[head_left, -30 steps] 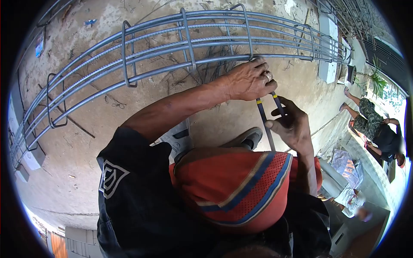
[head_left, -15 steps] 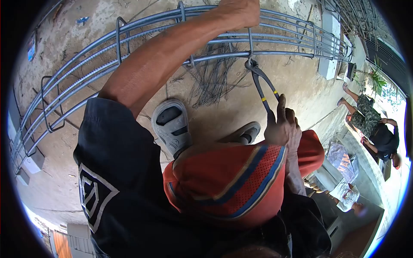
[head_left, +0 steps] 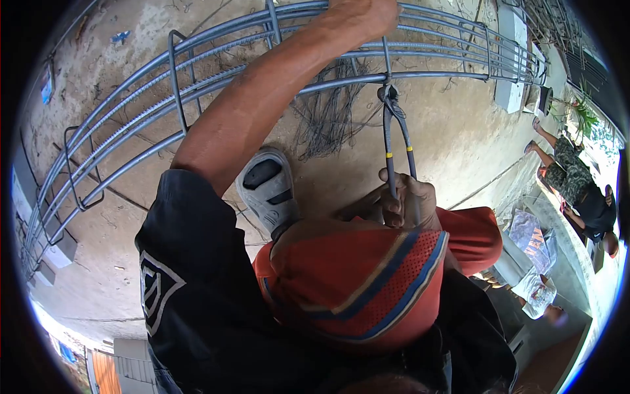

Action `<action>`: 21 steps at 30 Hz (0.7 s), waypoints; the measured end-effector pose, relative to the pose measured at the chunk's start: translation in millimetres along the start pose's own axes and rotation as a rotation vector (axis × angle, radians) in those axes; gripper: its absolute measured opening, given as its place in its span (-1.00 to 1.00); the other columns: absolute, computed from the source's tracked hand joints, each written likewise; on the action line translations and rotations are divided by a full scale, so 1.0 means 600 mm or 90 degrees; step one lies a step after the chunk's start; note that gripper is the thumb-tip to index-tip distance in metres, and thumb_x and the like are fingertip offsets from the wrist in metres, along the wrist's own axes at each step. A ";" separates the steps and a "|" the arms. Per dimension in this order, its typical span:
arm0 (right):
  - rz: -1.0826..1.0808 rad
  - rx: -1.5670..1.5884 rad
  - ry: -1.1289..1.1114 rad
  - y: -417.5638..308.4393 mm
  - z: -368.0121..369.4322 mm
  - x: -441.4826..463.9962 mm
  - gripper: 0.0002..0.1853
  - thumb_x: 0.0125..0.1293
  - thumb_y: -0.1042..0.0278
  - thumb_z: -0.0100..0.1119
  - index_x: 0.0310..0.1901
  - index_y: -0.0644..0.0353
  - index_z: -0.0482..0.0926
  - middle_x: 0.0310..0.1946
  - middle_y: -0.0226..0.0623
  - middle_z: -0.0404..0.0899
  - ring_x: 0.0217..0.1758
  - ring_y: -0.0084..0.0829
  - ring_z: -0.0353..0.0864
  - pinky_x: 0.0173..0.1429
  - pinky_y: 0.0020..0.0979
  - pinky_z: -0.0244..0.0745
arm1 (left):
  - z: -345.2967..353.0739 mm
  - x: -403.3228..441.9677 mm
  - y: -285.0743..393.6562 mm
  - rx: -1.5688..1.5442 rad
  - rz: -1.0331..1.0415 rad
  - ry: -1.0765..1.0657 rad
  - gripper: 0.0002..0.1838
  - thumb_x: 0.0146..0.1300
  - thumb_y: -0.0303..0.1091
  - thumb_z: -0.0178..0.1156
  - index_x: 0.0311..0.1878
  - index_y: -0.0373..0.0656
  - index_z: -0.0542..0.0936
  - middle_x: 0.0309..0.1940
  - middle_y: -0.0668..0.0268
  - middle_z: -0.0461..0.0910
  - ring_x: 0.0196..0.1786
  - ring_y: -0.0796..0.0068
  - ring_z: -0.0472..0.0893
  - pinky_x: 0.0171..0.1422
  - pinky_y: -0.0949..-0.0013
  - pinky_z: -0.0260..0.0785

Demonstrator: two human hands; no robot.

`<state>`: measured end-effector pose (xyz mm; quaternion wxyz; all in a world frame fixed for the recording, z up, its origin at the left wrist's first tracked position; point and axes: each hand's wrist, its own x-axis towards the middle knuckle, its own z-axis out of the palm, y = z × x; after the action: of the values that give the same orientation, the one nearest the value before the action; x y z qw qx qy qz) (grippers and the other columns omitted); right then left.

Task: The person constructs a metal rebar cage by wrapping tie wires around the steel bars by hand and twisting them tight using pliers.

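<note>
A long rebar cage [head_left: 433, 75], made of several bars with square stirrups, stretches across the upper view. My left hand [head_left: 367, 20] is closed on its upper bars near the top edge; the fingertips are hidden. In my right hand [head_left: 413, 203] are the handles of end-cutting nippers [head_left: 398, 125] with yellow bands. The nippers' jaws touch the lower front bar where a stirrup [head_left: 386, 59] meets it. Whether wire sits in the jaws is too small to tell. A loose bundle of thin tie wire [head_left: 328, 125] lies on the ground behind and below the cage.
White blocks [head_left: 508, 59] support the cage at the right, with another block [head_left: 59, 246] at the left. My sandalled foot [head_left: 268, 187] stands close to the cage. Two other people, one in camouflage shorts [head_left: 567, 171] and one in a white shirt [head_left: 535, 295], are at the right.
My right hand has turned over, its fingers now facing up. The nippers' handles have swung left and drawn closer together, the jaws staying at the same joint. My left hand stays on the cage.
</note>
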<state>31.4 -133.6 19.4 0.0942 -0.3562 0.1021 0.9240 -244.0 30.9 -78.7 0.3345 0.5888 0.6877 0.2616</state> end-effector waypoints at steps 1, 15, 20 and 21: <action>0.005 -0.035 0.033 -0.010 0.012 -0.006 -0.44 0.33 0.03 0.07 0.22 0.28 0.35 -0.37 -0.09 0.57 -0.48 -0.33 0.58 -0.37 -0.41 0.59 | 0.005 -0.018 0.005 0.051 0.073 0.163 -0.59 0.02 -0.21 0.27 -0.13 -0.33 0.57 -0.21 -0.11 0.60 -0.02 -0.03 0.59 0.05 0.04 0.43; -0.164 -0.601 0.394 -0.020 0.111 -0.039 -0.21 0.30 -0.18 0.11 0.17 0.54 0.31 -0.34 0.02 0.64 -0.37 -0.21 0.71 -0.30 -0.32 0.67 | 0.023 -0.224 0.105 0.156 0.654 -0.111 -0.84 0.14 -0.31 0.14 -0.33 -0.18 0.60 -0.41 0.32 0.65 -0.11 0.31 0.65 0.11 0.20 0.44; -0.291 -1.550 0.651 0.050 0.127 -0.048 -0.16 0.19 0.17 0.27 0.38 0.43 0.09 0.16 0.20 0.34 0.08 0.14 0.47 0.04 -0.07 0.46 | 0.030 -0.220 0.121 0.188 0.625 -0.130 -0.78 0.07 -0.24 0.22 -0.30 -0.19 0.60 -0.46 0.31 0.63 -0.15 0.33 0.66 -0.19 0.32 0.52; -0.281 -1.545 0.712 0.058 0.128 -0.037 -0.21 0.22 0.21 0.22 0.38 0.41 0.09 0.14 0.19 0.36 0.07 0.12 0.47 0.03 -0.08 0.46 | 0.025 -0.217 0.119 0.165 0.617 -0.138 -0.73 0.06 -0.20 0.25 -0.27 -0.20 0.61 -0.45 0.29 0.64 -0.17 0.31 0.67 -0.21 0.31 0.52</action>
<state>-10.2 -149.4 94.2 -0.1857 -0.5478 -0.8055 0.1290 -176.3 -85.6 -15.1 0.1682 0.9005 0.3238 0.2366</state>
